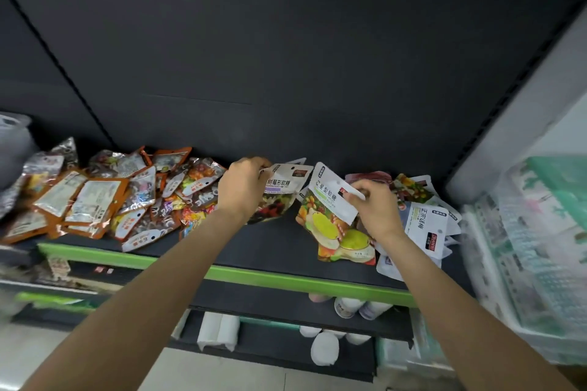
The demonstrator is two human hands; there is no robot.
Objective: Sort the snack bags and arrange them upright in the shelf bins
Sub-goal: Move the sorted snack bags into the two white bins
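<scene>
Two snack bags held over a dark shelf [273, 241].

The left hand [243, 189] pinches the berry bag [279, 192], hiding its left edge; the right hand [376, 208] pinches the fruit bag [330, 216] by its top. Blurred packets [104, 197] lie left.

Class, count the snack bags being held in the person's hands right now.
2: a berry gummy bag in the left hand, a yellow-fruit gummy bag in the right hand. Others lie on the shelf.

bare shelf [254, 243] strip between left snack pile [104, 197], right bags [425, 222]
</scene>
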